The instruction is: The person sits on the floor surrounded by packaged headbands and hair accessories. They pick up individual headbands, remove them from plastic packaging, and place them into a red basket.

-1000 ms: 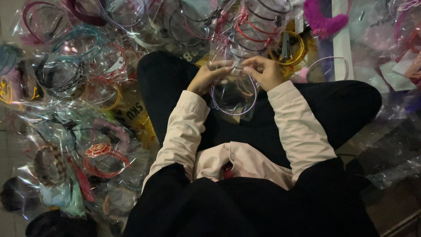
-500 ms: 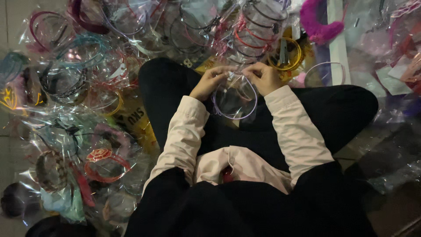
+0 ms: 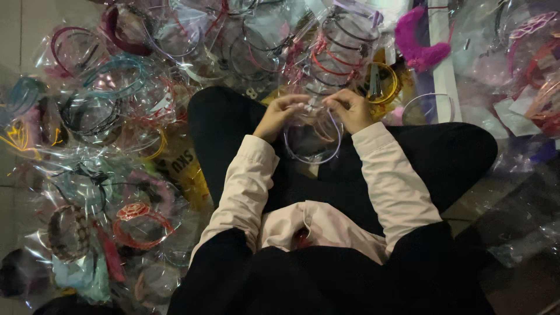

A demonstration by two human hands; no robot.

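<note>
A pale purple headband in a clear plastic sleeve (image 3: 312,143) hangs over the lap, pinched at its top edge by both hands: the left hand (image 3: 280,115) and the right hand (image 3: 350,111) close fingertips on it. Just beyond the grip lie bagged headbands (image 3: 344,46); a yellow hoop (image 3: 385,81) is right of it.

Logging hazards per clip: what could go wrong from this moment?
Both the left hand and right hand pinch the clear bag around the lilac headband at its top only; it might slip or tear. Bagged headbands heaped close around the knees could get crushed.
</note>
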